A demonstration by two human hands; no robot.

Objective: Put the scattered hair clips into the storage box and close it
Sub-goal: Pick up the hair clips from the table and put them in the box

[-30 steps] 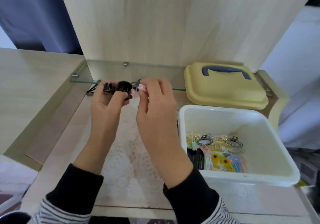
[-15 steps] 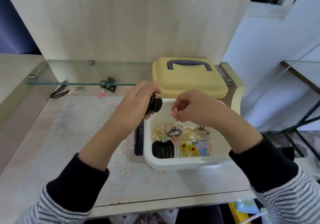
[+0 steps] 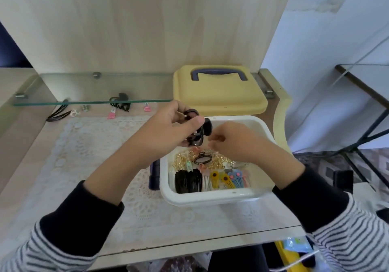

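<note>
The white storage box stands open on the desk, with several colourful hair clips and gold chains inside. My left hand is shut on a black claw clip above the box's left rim. Over the box's interior, my right hand hovers with its fingertips pinched together; blur hides whether anything is in them. The yellow lid with a blue handle lies flat behind the box. Under the glass shelf lie another black claw clip, two pink clips, black snap clips and small pale clips.
A glass shelf overhangs the loose clips at the back left. A white lace mat covers the desk. A dark blue part sticks out at the box's left side. A wooden panel rises behind; the desk's edge runs on the right.
Both hands came from the shelf area at the back left over to the box, the left one bringing the black claw clip. My view swung right and down with them.
</note>
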